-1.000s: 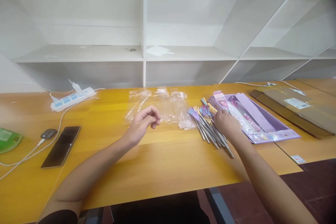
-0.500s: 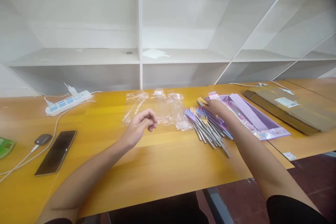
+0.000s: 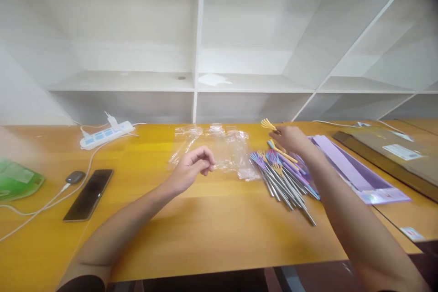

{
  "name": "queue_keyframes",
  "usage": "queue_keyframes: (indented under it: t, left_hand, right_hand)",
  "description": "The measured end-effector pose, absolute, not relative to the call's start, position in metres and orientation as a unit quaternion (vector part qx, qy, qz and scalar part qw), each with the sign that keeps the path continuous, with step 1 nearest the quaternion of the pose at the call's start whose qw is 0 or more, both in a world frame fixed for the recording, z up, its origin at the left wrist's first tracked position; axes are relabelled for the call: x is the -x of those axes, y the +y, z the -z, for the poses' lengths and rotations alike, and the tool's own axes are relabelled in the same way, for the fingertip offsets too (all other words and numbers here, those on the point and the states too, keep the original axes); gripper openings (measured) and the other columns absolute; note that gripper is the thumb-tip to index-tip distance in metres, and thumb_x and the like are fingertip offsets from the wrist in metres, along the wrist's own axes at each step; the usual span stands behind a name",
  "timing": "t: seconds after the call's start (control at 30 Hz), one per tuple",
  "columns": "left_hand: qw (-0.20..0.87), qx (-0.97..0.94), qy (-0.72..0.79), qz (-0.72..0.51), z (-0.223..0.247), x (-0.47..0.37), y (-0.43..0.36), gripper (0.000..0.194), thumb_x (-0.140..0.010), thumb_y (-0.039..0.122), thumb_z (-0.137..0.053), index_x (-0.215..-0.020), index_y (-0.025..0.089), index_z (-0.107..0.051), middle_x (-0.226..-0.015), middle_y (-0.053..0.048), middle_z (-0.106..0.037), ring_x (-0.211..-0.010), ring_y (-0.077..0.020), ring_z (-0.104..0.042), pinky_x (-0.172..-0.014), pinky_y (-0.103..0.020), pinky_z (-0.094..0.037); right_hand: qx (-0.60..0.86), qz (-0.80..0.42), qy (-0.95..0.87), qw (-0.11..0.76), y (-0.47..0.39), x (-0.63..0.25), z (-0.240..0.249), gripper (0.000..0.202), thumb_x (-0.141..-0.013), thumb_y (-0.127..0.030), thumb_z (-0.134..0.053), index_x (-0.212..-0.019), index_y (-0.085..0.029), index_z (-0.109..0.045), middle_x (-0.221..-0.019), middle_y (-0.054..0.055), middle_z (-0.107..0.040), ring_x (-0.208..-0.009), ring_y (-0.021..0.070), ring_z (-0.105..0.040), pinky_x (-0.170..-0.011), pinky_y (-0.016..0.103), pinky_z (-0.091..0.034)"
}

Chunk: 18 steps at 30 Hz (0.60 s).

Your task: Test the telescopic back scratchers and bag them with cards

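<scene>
My left hand (image 3: 195, 167) hovers over the table with its fingers loosely curled in and nothing visible in them. Just beyond it lie several clear plastic bags (image 3: 219, 146), spread flat. On the right, my right hand (image 3: 290, 139) grips a back scratcher, its yellow hand-shaped head (image 3: 268, 124) poking out past the fingers. Below that hand is a pile of back scratchers (image 3: 284, 182) with metal rods and purple, blue and yellow claw heads. My right forearm covers part of the pile.
A purple box (image 3: 383, 195) and a cardboard box (image 3: 393, 146) lie to the right. At the left are a power strip (image 3: 107, 136), a phone (image 3: 89, 194), a black earbud case (image 3: 75, 177), cables and a green packet (image 3: 18, 180). White shelving (image 3: 196, 45) stands behind the table.
My right hand has lifted the yellow-headed back scratcher up from the pile and purple box. The view has shifted; my left hand keeps the same curled pose.
</scene>
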<state>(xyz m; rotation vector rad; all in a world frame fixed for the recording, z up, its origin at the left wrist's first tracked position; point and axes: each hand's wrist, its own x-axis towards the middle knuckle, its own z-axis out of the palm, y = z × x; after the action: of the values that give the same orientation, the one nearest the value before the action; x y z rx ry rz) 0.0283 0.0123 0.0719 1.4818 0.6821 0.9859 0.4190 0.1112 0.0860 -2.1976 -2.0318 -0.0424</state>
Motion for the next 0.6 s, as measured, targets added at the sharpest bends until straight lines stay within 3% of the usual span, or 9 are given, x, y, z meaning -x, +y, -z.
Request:
queue_keyframes:
  t: [0.07,0.13,0.2,0.3,0.4,0.6]
  left_hand:
    - [0.561,-0.644,0.313,-0.415,-0.074,-0.025,0.015,0.008,-0.093,0.026,-0.061,-0.096,0.019,-0.065,-0.086,-0.001,-0.065,-0.073,-0.0131,-0.056,-0.073,-0.028,-0.047]
    - [0.532,-0.659,0.336,-0.412,-0.075,-0.022,0.018,0.019,-0.097,0.035,-0.065,-0.109,0.02,-0.067,-0.096,-0.003,-0.065,-0.075,-0.0129,-0.055,-0.07,-0.027,-0.045]
    - [0.502,-0.676,0.349,-0.411,-0.076,-0.018,0.019,0.035,-0.099,0.045,-0.069,-0.126,0.023,-0.067,-0.106,-0.004,-0.063,-0.075,-0.0124,-0.053,-0.066,-0.026,-0.042]
    - [0.467,-0.695,0.352,-0.418,-0.077,-0.014,0.019,0.049,-0.098,0.053,-0.073,-0.139,0.026,-0.064,-0.102,-0.002,-0.059,-0.071,-0.012,-0.047,-0.061,-0.025,-0.038]
    - [0.437,-0.696,0.357,-0.444,-0.081,-0.012,0.019,0.044,-0.1,0.056,-0.071,-0.13,0.024,-0.07,-0.088,0.0,-0.053,-0.069,-0.0128,-0.041,-0.061,-0.026,-0.035]
    - [0.325,-0.742,0.371,-0.454,-0.092,-0.01,0.019,0.035,-0.106,0.052,-0.064,-0.098,0.021,-0.076,-0.118,-0.01,-0.066,-0.097,-0.0212,-0.059,-0.077,-0.031,-0.046]
  right_hand:
    - [0.698,-0.034,-0.703,0.129,0.098,-0.387,-0.112,0.043,-0.107,-0.051,-0.055,-0.102,-0.017,-0.081,-0.095,0.011,-0.081,-0.088,0.0256,-0.075,-0.076,0.034,-0.052]
    - [0.642,-0.08,-0.734,0.207,0.078,-0.347,-0.134,0.049,-0.107,-0.063,-0.051,-0.109,-0.024,-0.081,-0.107,0.005,-0.082,-0.096,0.0219,-0.075,-0.084,0.032,-0.053]
    - [0.513,-0.238,-0.747,0.349,0.056,-0.302,-0.147,0.044,-0.098,-0.063,-0.067,-0.104,-0.021,-0.081,-0.109,0.008,-0.082,-0.103,0.0247,-0.074,-0.091,0.036,-0.053]
    - [0.368,-0.382,-0.736,0.42,0.033,-0.239,-0.15,0.039,-0.093,-0.06,-0.074,-0.097,-0.021,-0.079,-0.1,0.006,-0.08,-0.095,0.0213,-0.071,-0.088,0.035,-0.052]
    - [0.322,-0.426,-0.737,0.414,0.03,-0.202,-0.143,0.04,-0.096,-0.06,-0.071,-0.098,-0.021,-0.078,-0.091,0.003,-0.073,-0.082,0.0171,-0.063,-0.075,0.031,-0.048]
    - [0.239,-0.366,-0.794,0.423,0.039,-0.204,-0.137,0.04,-0.097,-0.058,-0.074,-0.08,-0.021,-0.072,-0.102,0.002,-0.064,-0.079,0.0129,-0.052,-0.068,0.027,-0.041]
